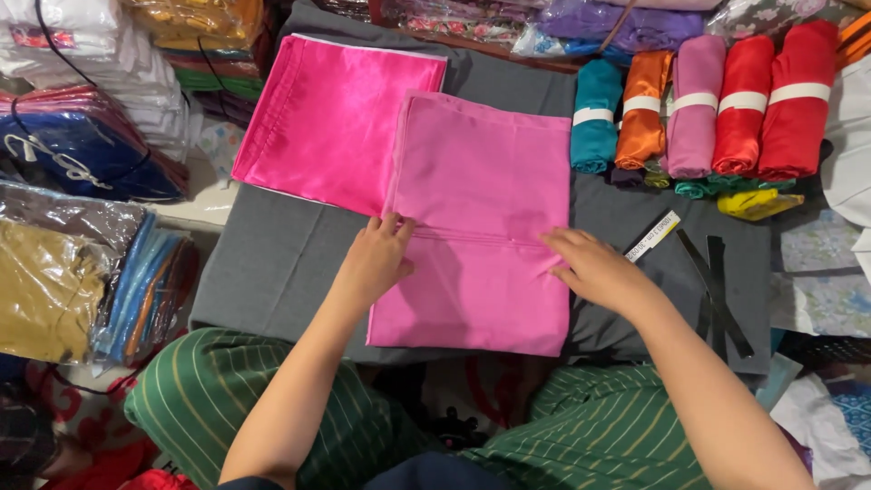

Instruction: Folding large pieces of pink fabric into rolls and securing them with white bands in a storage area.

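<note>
Grey cloth (272, 263): covers the table; everything lies on it.
Pink cloth (481, 227): folded flat at centre; thin, soft, looks slippery, probably light. Best held at edges or corners.
Left hand (374, 263): open, pressing its near-left edge.
Right hand (594, 268): open, flat on right side, fingertips at the crease.

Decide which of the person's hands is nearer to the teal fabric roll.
Right. The right hand rests on the pink cloth below the teal fabric roll; the left hand lies farther left.
</note>
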